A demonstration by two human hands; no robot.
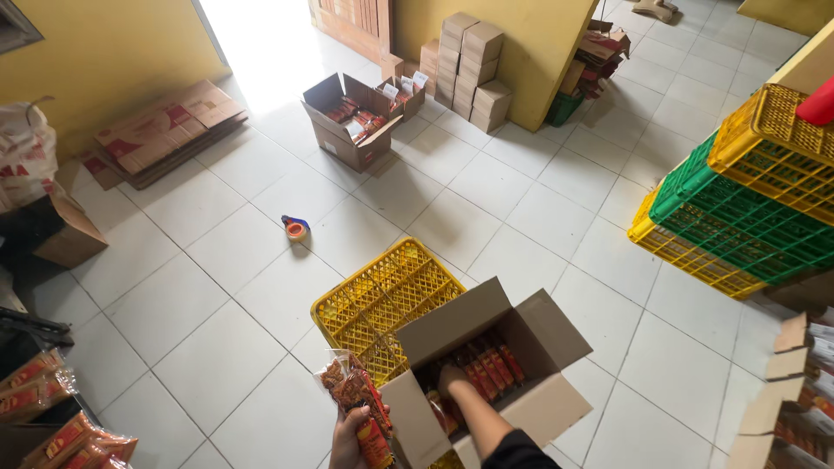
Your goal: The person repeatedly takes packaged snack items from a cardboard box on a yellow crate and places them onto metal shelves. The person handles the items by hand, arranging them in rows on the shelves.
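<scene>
An open cardboard box (530, 408) rests on a yellow plastic crate (382, 300) on the tiled floor. Several red snack packets (491, 360) stand in a row inside the box. My right hand (451, 379) reaches down into the box and touches the packets; whether it grips one is hidden. My left hand (347, 437), at the bottom edge beside the box's left flap, holds a clear packet of reddish snacks (356, 395).
A tape dispenser (296, 228) lies on the floor. Another open box (352, 122) of packets sits farther back, beside stacked small cartons (469, 74). Flattened cardboard (165, 130) lies at left. Stacked yellow and green crates (738, 208) stand at right. More packets (43, 391) lie bottom left.
</scene>
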